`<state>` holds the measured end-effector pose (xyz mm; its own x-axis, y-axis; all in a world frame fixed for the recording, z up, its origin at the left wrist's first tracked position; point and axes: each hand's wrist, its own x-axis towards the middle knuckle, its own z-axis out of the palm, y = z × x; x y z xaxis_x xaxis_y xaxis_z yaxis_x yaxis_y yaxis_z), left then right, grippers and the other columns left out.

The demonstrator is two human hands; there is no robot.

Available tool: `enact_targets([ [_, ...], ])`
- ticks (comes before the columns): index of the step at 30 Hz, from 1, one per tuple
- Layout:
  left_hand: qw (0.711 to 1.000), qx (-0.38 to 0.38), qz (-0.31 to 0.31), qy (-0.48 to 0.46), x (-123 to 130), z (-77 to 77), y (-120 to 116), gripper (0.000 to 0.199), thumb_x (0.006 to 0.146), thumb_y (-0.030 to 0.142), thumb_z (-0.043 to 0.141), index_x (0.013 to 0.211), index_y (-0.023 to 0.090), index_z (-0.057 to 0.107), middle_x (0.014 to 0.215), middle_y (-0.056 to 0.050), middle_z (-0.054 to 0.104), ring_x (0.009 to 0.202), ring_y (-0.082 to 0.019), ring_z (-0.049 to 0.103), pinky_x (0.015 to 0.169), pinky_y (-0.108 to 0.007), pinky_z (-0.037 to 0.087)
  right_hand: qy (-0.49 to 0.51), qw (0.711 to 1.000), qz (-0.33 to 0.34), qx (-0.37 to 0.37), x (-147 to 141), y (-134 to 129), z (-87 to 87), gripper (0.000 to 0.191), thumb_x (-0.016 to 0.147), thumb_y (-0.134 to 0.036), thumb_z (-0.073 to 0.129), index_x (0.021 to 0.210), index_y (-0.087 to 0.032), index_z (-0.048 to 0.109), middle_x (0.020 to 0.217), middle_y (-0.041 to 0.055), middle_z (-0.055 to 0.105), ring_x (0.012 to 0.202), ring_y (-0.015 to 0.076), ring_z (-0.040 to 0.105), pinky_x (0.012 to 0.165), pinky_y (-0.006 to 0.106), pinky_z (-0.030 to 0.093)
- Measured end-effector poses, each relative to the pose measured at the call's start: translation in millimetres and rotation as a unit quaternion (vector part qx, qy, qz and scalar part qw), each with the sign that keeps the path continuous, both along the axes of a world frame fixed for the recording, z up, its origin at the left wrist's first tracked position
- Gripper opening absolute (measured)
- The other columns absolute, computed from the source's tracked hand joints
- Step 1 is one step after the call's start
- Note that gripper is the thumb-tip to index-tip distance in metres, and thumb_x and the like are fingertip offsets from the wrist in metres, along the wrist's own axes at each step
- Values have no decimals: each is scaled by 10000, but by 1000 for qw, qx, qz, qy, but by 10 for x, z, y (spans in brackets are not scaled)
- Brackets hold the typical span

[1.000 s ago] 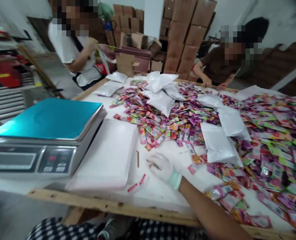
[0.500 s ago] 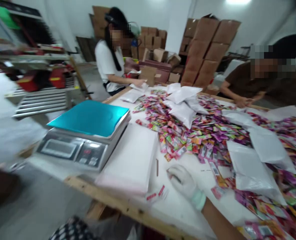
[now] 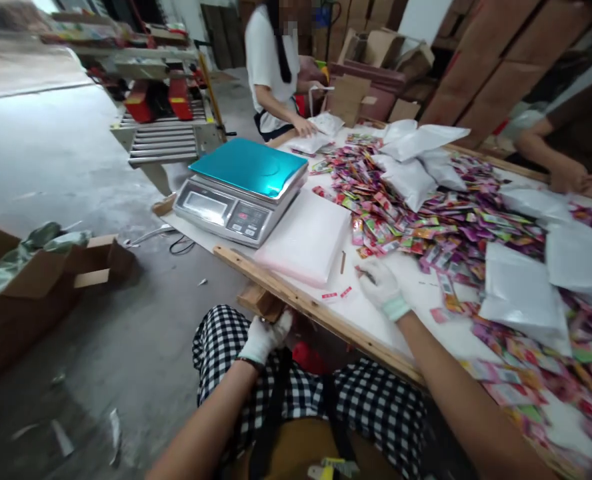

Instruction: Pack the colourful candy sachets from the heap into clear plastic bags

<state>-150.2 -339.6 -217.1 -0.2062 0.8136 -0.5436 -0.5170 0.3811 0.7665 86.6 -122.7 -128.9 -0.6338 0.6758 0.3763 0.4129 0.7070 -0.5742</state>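
My right hand point(image 3: 380, 283), in a white glove with a mint cuff, lies palm down on the white table. Its fingers reach out loosely and hold nothing I can see. Close to its fingertips are a thin brown strip point(image 3: 343, 262) and a small red-and-white label point(image 3: 346, 291). Left of it lies a stack of white plastic bags point(image 3: 306, 237). My left hand point(image 3: 266, 339), also gloved, is low over my lap by a wooden block point(image 3: 260, 300) beneath the table edge; its fingers are blurred and partly hidden.
A scale point(image 3: 239, 190) with a blue-green plate stands at the left. Colourful sachets point(image 3: 401, 213) are heaped across the table, with filled white pouches point(image 3: 523, 297) on top. A wooden rail point(image 3: 321, 313) edges the table. Two people work opposite. An open carton point(image 3: 31, 293) sits on the floor.
The view has tilted down and turned left, bringing my lap and my left hand into sight. My right hand stays at nearly the same spot on the table.
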Motion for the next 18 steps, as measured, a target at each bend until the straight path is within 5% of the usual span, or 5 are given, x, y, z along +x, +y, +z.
enact_targets([
  [5, 990, -52, -129, -19, 316, 762, -181, 448, 907, 486, 335, 922, 158, 640, 905, -144, 712, 835, -256, 692, 805, -457, 565, -33, 999, 24, -14, 12, 69, 63, 256, 819, -173, 495, 978, -162, 696, 991, 93, 645, 971, 210, 580, 921, 359, 474],
  [8, 943, 37, -165, 285, 274, 1325, -25, 401, 879, 540, 491, 919, 178, 658, 749, -61, 691, 653, -199, 639, 669, -347, 557, -116, 993, -20, -3, -48, 38, 163, 281, 829, -195, 532, 1050, -148, 700, 1068, 109, 629, 1030, 231, 554, 943, 381, 455],
  [12, 727, 216, -112, 643, 68, 1658, 666, 397, 882, 504, 509, 1149, 230, 615, 1198, -98, 653, 1109, -268, 621, 984, -421, 497, -225, 973, -49, 14, -189, -15, 283, 347, 861, -344, 545, 1161, -206, 650, 1210, 109, 569, 1010, 277, 541, 874, 452, 469],
  [15, 568, 258, -162, 765, 20, 1545, 1083, 587, 889, 494, 453, 1404, 212, 423, 1548, -186, 329, 1431, -381, 321, 1112, -595, 340, -228, 972, -47, 37, -232, -45, 346, 396, 857, -393, 547, 1204, -207, 592, 1201, 113, 555, 1028, 296, 524, 856, 466, 473],
  [18, 476, 230, -211, 822, -20, 1360, 1203, 676, 903, 455, 391, 1509, 196, 240, 1596, -231, 198, 1487, -427, 145, 1094, -701, 249, -233, 971, -34, 29, -212, -53, 396, 452, 833, -437, 585, 1214, -194, 564, 1204, 119, 547, 1051, 303, 513, 867, 475, 471],
])
